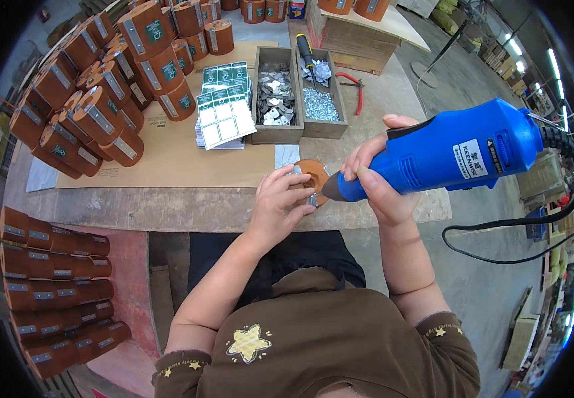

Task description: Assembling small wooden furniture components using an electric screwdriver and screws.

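In my right hand (381, 174) is a blue electric screwdriver (443, 154), held level with its dark nose pointing left and its black cord hanging off the far end. That nose is in front of an orange-brown round piece (312, 170) lying near the table's front edge. My left hand (280, 201) rests on this piece, fingers spread over its left side and covering part of it. Bits of silvery metal show beside the fingertips. Whether the screwdriver's bit touches the piece is hidden.
Beyond the hands stand wooden boxes of metal plates (278, 96) and screws (321, 105), with a yellow-black screwdriver (305, 50) and red-handled pliers (358, 96). Green-white label sheets (224, 116) lie left of them. Stacked orange-brown cylinders (101, 113) fill the left; more rows (61, 285) lie below.
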Available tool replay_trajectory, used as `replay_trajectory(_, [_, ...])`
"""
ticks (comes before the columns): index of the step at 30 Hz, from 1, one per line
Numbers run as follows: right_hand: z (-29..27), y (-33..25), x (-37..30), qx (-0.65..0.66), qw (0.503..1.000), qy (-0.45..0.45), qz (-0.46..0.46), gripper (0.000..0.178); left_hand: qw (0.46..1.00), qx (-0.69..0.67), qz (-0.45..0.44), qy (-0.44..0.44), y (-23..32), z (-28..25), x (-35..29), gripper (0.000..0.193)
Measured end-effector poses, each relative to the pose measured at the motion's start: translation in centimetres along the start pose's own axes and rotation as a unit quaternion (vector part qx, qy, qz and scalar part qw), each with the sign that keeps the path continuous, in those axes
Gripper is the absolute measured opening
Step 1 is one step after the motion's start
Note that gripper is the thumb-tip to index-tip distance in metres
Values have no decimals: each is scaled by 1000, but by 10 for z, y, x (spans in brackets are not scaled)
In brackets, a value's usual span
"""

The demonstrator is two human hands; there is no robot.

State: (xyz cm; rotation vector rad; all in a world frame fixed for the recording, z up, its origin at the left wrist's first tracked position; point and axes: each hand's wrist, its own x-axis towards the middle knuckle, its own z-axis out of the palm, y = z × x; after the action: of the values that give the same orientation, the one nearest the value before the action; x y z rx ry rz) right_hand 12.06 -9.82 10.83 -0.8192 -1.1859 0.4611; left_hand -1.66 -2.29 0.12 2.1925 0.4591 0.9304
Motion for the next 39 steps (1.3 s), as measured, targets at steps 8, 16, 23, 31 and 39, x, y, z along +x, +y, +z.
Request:
replay_trajectory(8, [2, -1, 2, 2, 999, -13, 46, 56, 1000, -17, -8, -3, 1, -1, -3, 28])
replay_trajectory(16, [5, -3, 8, -21, 997, -38, 70, 55, 999, -37, 9, 26, -9, 1, 1, 28])
replay_trajectory(23, [4, -2, 10, -96, 990, -90, 46, 54, 999, -42, -4, 19, -2, 1, 0, 25])
replay_trajectory(31, [8, -4, 5, -36, 995, -63, 74, 53, 998, -50, 15, 26, -1, 3, -2, 24])
replay_trajectory(39, [7, -3, 9, -49, 994, -86, 49, 51, 998, -46, 21, 24, -5, 4, -1, 27])
